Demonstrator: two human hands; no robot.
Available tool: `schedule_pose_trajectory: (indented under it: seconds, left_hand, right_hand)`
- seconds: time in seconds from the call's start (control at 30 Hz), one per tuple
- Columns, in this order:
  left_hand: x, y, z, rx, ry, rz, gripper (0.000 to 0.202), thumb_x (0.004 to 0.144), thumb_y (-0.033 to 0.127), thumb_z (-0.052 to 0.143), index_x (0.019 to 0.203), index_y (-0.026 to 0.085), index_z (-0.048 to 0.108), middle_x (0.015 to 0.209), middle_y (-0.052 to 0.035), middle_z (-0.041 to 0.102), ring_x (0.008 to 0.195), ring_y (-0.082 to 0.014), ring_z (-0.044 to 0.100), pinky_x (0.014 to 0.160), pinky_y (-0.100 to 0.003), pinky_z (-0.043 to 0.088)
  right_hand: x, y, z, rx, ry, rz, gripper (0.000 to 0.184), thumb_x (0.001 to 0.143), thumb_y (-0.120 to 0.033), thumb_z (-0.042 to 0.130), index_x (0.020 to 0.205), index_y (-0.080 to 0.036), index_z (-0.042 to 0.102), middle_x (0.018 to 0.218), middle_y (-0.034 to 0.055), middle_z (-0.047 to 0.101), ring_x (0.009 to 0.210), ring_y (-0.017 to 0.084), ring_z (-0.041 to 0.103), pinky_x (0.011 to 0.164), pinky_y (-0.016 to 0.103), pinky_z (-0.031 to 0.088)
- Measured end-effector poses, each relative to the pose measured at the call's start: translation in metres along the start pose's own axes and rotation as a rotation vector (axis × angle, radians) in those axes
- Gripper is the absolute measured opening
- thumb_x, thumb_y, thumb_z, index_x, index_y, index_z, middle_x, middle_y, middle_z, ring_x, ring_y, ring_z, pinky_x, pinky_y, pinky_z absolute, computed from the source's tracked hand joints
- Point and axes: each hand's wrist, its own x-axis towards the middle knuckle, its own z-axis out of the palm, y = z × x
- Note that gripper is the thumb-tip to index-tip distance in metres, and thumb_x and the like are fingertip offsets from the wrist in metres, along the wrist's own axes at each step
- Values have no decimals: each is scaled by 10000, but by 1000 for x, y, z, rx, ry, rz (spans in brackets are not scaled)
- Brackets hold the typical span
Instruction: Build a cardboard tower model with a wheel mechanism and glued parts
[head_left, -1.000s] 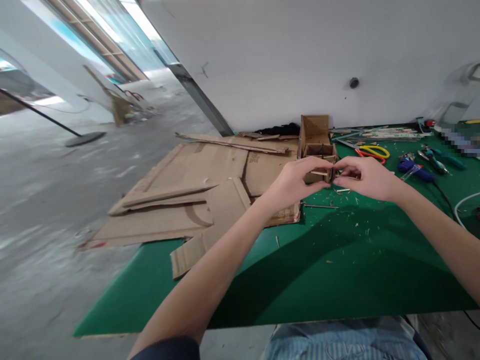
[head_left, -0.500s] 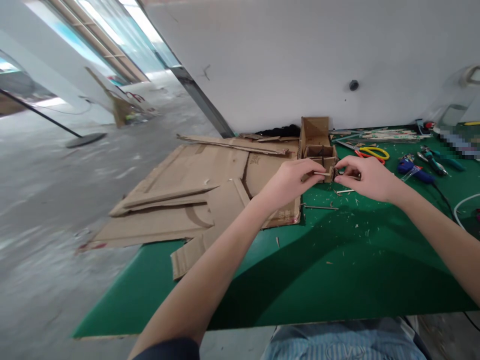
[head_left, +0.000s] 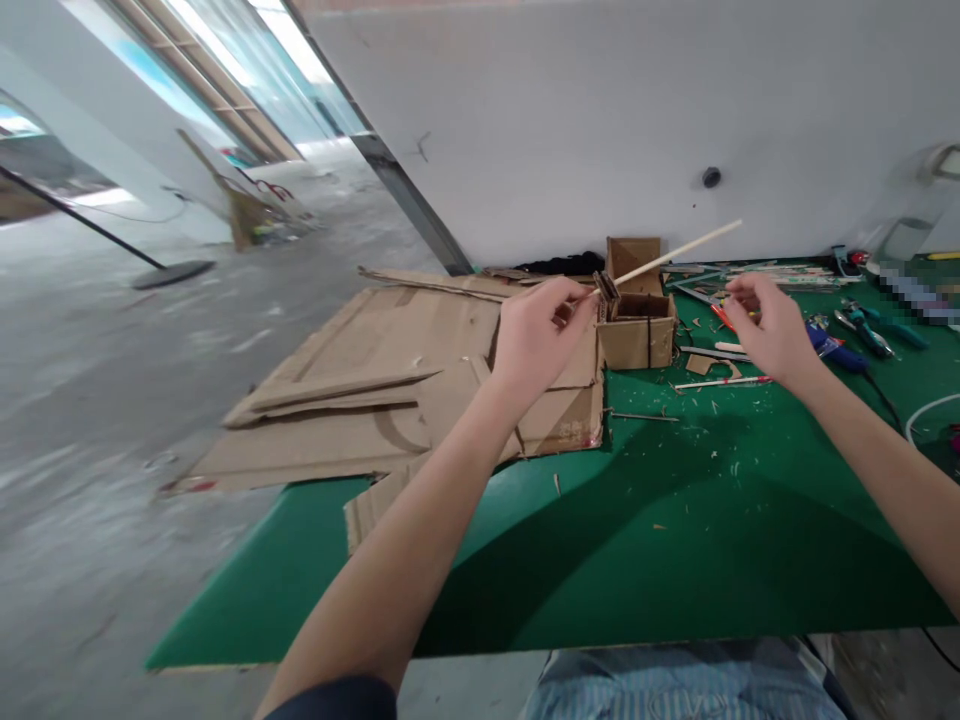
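My left hand (head_left: 534,335) is raised above the cardboard sheets and pinches a small cardboard piece (head_left: 606,287) with a long thin wooden stick (head_left: 679,253) running through it, up to the right. My right hand (head_left: 765,325) hovers to the right of a small open cardboard box (head_left: 637,338), with its fingers curled; I cannot make out anything in them. The box stands on the green table (head_left: 637,520) between my two hands.
Flat cardboard sheets (head_left: 375,380) cover the table's left part and overhang its edge. Yellow-handled scissors (head_left: 724,300), a blue glue gun (head_left: 832,345), pliers (head_left: 874,320) and loose sticks (head_left: 720,382) lie at the back right. A white wall stands behind.
Both hands left the small box where they were pinched together. My left hand rose with the cardboard piece on the stick; my right hand moved off to the right.
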Motion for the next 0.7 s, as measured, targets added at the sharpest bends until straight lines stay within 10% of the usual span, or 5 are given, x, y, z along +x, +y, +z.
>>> schedule_pose_trajectory:
  seconds: [0.13,0.37,0.53,0.7]
  left_hand:
    - [-2,4,3,-76,-4,-61,188,931,309,544,898,185,682,725,-7,691,592,-112,612,594,-232,464]
    - [-11,14,14,51,-100,57,163,906,245,572,927,211,730,784,-17,740,697,-152,660,647,-253,461]
    - [-14,10,20,56,-66,96,178,907,247,562,920,205,734,846,-21,749,694,-136,638,647,-237,453]
    - [-17,1,28,-2,-30,110,162,904,223,558,906,186,716,831,-22,715,635,-111,570,626,-222,435]
  right_hand:
    - [-23,-8,33,-180,-448,-172,299,975,-364,506,1129,-154,652,1075,115,695,919,218,656,820,355,511]
    - [-61,-41,84,-673,-740,-464,251,935,-84,444,999,-126,683,1010,154,688,932,241,665,639,295,467]
    - [-61,-29,71,-628,-566,-597,197,909,-101,439,937,-135,631,810,100,690,621,173,629,528,275,336]
    - [-50,-15,54,-101,-114,-614,98,882,-167,513,797,-213,495,645,-3,624,530,124,562,520,255,351]
